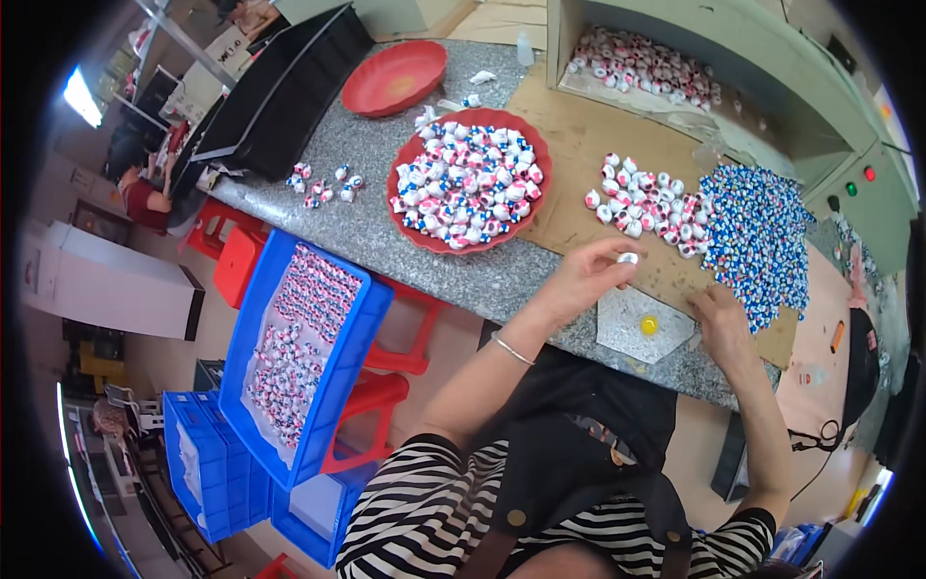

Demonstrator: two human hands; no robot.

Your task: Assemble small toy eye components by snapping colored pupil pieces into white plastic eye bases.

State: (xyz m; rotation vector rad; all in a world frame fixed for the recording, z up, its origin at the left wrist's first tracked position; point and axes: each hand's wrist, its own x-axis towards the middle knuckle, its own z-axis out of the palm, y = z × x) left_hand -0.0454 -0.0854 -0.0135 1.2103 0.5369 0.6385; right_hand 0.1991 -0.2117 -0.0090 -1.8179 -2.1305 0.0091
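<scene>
Head view: a small white cap [628,258] is pinched in the fingers of the left hand [590,275], held above the grey plate [637,328] with its yellow stud [649,325], seemingly so that it can be seated there. The right hand [719,314] rests at the near edge of the heap of blue beads [757,236], fingers curled; whether anything is gripped cannot be told. A red tray [470,180] of finished pieces is kept within reach on the table [367,227]. Individual pieces are too small to be made out.
</scene>
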